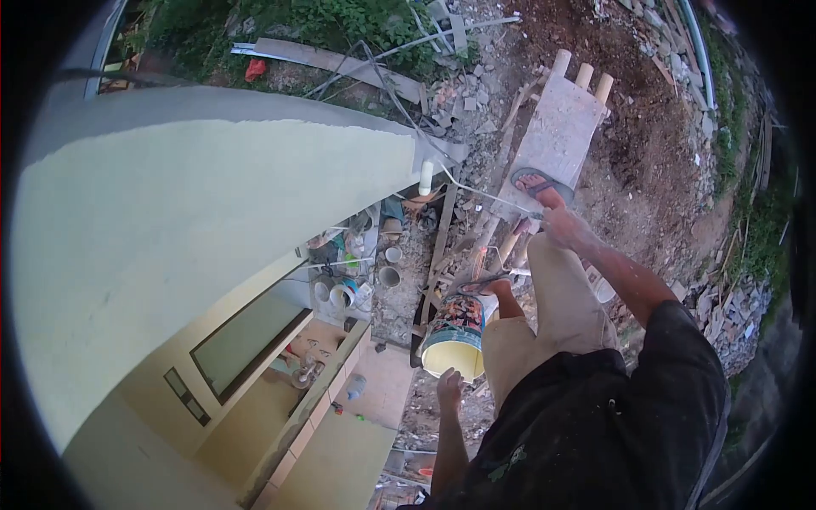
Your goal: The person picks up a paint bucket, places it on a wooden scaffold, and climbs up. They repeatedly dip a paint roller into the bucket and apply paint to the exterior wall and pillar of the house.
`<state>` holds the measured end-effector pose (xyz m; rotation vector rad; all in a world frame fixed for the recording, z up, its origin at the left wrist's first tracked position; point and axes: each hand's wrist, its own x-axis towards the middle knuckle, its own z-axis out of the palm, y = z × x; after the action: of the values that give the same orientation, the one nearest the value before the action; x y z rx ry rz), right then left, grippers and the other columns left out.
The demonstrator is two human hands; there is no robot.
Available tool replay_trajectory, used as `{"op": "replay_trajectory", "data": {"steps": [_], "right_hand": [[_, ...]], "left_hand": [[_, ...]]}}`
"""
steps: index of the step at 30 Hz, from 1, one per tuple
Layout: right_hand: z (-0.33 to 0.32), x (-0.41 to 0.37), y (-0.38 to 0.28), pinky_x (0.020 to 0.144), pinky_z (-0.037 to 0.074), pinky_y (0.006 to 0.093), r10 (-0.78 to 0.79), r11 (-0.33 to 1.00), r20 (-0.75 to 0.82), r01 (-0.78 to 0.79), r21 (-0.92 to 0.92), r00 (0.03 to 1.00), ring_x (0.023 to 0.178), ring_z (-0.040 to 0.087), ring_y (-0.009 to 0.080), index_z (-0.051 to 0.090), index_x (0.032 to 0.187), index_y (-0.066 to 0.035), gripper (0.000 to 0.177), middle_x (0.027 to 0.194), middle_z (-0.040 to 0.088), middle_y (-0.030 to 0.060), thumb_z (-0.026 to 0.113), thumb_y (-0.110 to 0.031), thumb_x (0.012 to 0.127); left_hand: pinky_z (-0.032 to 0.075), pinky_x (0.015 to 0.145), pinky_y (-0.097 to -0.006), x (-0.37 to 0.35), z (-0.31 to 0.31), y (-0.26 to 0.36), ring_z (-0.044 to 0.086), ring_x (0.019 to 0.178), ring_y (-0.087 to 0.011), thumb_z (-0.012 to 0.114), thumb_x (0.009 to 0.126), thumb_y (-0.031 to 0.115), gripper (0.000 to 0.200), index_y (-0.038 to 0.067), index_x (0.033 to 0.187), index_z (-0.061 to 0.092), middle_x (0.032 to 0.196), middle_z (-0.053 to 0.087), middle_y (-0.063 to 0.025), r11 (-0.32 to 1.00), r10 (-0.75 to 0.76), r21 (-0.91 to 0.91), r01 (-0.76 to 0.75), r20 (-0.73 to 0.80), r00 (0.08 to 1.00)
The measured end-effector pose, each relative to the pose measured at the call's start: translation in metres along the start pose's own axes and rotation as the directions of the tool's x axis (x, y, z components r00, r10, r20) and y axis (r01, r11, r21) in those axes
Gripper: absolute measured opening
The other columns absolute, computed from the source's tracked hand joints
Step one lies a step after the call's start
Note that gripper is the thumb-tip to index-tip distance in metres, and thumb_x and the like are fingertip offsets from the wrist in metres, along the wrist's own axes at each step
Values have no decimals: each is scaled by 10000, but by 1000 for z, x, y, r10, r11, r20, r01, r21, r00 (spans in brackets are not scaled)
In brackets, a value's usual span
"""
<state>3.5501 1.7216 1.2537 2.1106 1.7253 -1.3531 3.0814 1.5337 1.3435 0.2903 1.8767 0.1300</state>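
My right hand (565, 229) is closed around the handle of a paint roller (426, 178). The roller's long thin frame runs up and left to its pale sleeve, at the outer edge of the painted wall (195, 212). My left hand (450, 391) hangs low beside the rim of a bucket (453, 350) that is pale yellow inside. Its fingers look loosely curled, and I see nothing in them. Under one sandalled foot lies a plank platform (557, 127) on wooden poles; my other foot is lower, near the bucket.
Several small buckets (342, 295) and pots stand on the ground by the wall. A tiled ledge (306, 429) borders an opening at lower left. Rubble and bare soil (646, 161) surround the platform. Long boards (340, 64) lie near the plants at the top.
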Motion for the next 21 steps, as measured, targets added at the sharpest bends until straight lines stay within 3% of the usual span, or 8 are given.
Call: {"op": "replay_trajectory", "data": {"steps": [3,9,11,15,21], "right_hand": [[-32,-51,-5,685,494,486,81,996,-101,-76,56,992,776,627,388,592,872,-24,204,824,633,216,554,-220,829],[-100,-136,-19,676,468,509,-31,997,-93,37,65,995,769,604,408,587,924,-36,214,806,611,216,552,-233,851],[-117,-163,-24,664,467,503,-130,988,-196,143,54,972,747,592,404,576,927,-42,189,787,600,192,563,-212,846],[-159,-211,-45,658,466,492,-101,985,-182,124,120,978,738,586,394,565,937,-45,176,769,589,174,572,-190,838],[-145,-203,-35,651,464,495,-133,981,-208,159,113,969,728,583,396,557,934,-58,152,754,576,176,548,-181,845]], "left_hand": [[464,797,-372,5,1,16,580,948,-229,598,849,181,427,37,1235,488,1076,569,-89,998,-1,-68,4,49,999],[473,730,-332,18,7,41,590,887,-194,605,848,172,373,55,1191,519,1020,584,-66,993,78,-97,-73,52,996],[473,735,-329,20,8,44,586,932,-224,618,854,227,442,16,1227,508,1078,577,-98,993,106,-53,-103,58,993],[470,707,-320,29,7,47,584,862,-179,611,848,163,312,68,1139,552,1006,576,-50,989,129,-75,-124,57,990],[468,719,-334,21,9,48,587,875,-179,615,846,171,332,71,1154,546,1026,570,-56,992,109,-69,-105,48,993]]}}
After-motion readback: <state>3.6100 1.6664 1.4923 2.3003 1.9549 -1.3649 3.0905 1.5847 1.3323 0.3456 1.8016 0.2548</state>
